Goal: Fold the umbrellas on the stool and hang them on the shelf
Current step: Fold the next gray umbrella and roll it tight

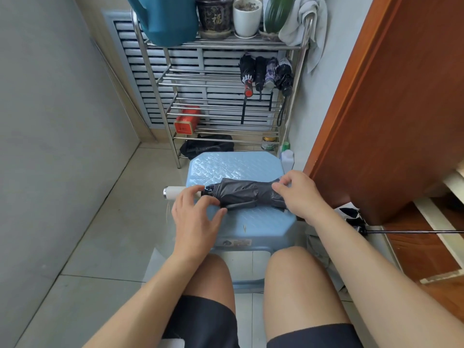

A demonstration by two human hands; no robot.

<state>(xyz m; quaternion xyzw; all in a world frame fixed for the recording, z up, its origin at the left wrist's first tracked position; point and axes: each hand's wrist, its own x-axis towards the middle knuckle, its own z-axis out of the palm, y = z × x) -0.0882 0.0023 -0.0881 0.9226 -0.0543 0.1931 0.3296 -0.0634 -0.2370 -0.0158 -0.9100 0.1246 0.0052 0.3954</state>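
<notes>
A dark grey folding umbrella (243, 193) with a white handle (173, 192) lies sideways across the light blue plastic stool (233, 167). My left hand (195, 217) rests at its handle end, fingers spread and touching the canopy's lower edge and strap. My right hand (298, 194) pinches the canopy fabric at the tip end. On the steel shelf (160, 79) behind the stool, several folded umbrellas (266, 74) hang from a rail at the right.
The shelf top carries a teal watering can (168, 21), plant pots (247, 17) and a towel (306, 23). A red tin (187, 120) and a black bag (207, 145) sit lower. Another umbrella (356, 222) lies by the wooden door (391, 96) on the right.
</notes>
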